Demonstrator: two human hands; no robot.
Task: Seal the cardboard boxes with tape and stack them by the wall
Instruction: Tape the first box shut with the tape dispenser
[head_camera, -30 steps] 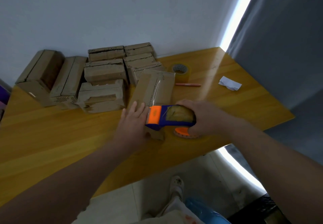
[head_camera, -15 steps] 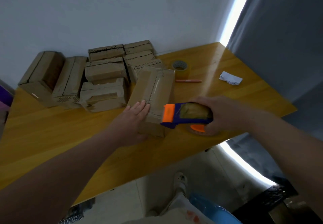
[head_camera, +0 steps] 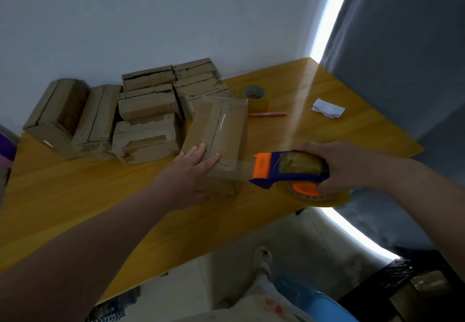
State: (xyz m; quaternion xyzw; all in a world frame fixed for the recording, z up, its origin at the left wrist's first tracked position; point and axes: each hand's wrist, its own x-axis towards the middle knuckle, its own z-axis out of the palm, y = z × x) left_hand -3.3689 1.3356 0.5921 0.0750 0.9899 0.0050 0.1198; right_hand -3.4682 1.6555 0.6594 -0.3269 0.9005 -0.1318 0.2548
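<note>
Since half a second ago, the right hand (head_camera: 352, 168) has drawn the blue-and-orange plastic tape dispenser (head_camera: 289, 170) rightwards, off the near end of the long brown cardboard box (head_camera: 226, 125). Its fingers are wrapped around the dispenser, and a strip of clear tape (head_camera: 242, 169) stretches from box to dispenser. The left hand (head_camera: 191, 168) lies flat, fingers straight, pressing the box top. The box sits on the yellow wooden table (head_camera: 75, 196), just beside the pile of worn cardboard boxes (head_camera: 148, 110) against the white wall (head_camera: 176, 19).
</note>
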